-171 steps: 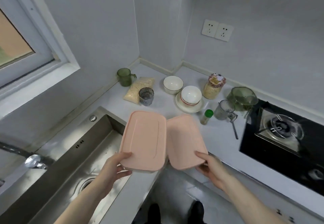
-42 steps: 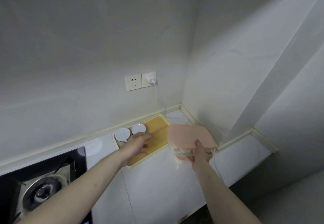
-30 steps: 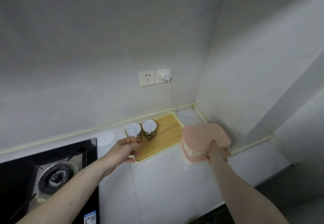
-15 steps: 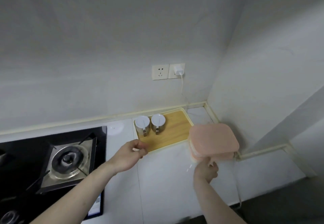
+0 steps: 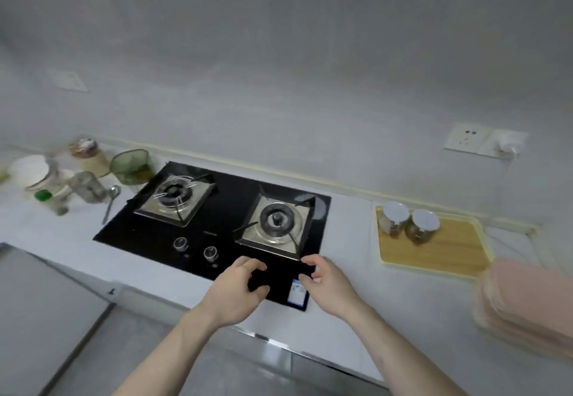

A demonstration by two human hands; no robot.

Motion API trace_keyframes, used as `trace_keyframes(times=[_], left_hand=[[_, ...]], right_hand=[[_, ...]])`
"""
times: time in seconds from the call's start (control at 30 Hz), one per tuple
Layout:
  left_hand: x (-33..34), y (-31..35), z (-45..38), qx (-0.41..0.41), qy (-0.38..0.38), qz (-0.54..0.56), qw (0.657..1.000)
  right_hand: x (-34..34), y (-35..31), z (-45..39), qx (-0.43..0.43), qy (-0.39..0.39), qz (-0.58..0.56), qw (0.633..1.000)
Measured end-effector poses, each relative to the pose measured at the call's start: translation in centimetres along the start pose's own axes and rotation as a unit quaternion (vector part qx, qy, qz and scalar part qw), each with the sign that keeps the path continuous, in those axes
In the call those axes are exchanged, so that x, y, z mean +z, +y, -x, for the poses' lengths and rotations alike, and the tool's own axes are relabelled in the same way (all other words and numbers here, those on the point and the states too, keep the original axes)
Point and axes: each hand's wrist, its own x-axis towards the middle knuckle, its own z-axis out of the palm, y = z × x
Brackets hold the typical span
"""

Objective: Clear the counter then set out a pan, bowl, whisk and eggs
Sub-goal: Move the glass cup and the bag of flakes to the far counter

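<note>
Pink lidded containers (image 5: 527,305) sit stacked at right of frame on the desk (image 5: 387,296). Left hand (image 5: 238,290) and right hand (image 5: 328,284) hover empty, fingers loosely curled, at lower centre over the hob (image 5: 223,219). Remaining clutter lies upper left, well apart: bowls (image 5: 29,171), green jug (image 5: 130,166), spoon (image 5: 111,202). Recommend collecting upright items singly, both hands steadying.

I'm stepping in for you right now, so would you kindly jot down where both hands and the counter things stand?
Left hand and right hand: both empty, fingers loosely curled, above the hob's front edge.
Pink containers: stacked on the counter far right, beside the wooden tray holding two jars.
Left to clear, left of the hob: green bowl, white bowls, lidded jar, clear cup, green-capped bottle, spoon.
No pan, whisk or eggs in view; none set out.
</note>
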Motion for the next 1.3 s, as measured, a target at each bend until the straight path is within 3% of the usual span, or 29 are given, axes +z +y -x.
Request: trace_keyframes(times=[0.3, 0.63, 0.87, 1.3], left_hand=[[-12.6, -19.1, 19.8, -0.15, 0.145, -0.009, 0.978], [-20.2, -31.3, 35.4, -0.244, 0.296, 0.013, 0.923], [-25.3, -37.9, 39.0, -0.283, 0.344, 0.018, 0.895], [-37.5, -52.6, 36.8, -0.345, 0.365, 0.028, 0.864]], right_hand=[[18.1, -19.2, 4.1, -0.198, -0.172, 0.076, 0.962], [32.4, -33.9, 7.8, -0.333, -0.258, 0.09, 0.902], [40.9, -42.2, 5.5, -0.352, -0.305, 0.052, 0.883], [57.6, -55.3, -5.6, -0.343, -0.365, 0.025, 0.865]])
